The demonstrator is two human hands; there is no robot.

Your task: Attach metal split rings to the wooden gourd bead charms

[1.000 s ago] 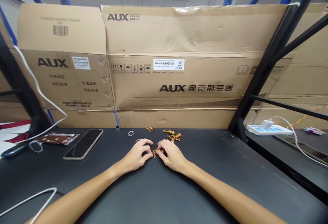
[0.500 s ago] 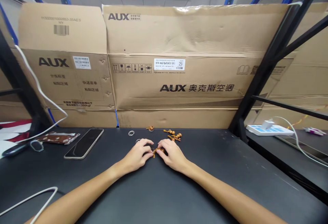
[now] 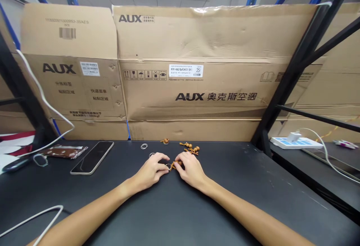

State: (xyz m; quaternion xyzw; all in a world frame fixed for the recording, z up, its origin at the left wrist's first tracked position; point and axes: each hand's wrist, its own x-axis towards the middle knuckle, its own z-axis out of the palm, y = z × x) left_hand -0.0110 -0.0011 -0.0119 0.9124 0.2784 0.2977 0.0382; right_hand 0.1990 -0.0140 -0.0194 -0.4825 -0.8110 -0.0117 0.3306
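Left hand [image 3: 150, 171], right hand [image 3: 191, 170], brown beads [image 3: 175, 165] between

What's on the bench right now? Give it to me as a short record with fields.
Left: left hand, fingertips next to a small ring
Right: right hand, fingers on a brown gourd-shaped charm
Nearby: more gourd-shaped charms, another small ring
Surface: black bench
Also present: smartphone, brown foil packet, AUX cardboard carton
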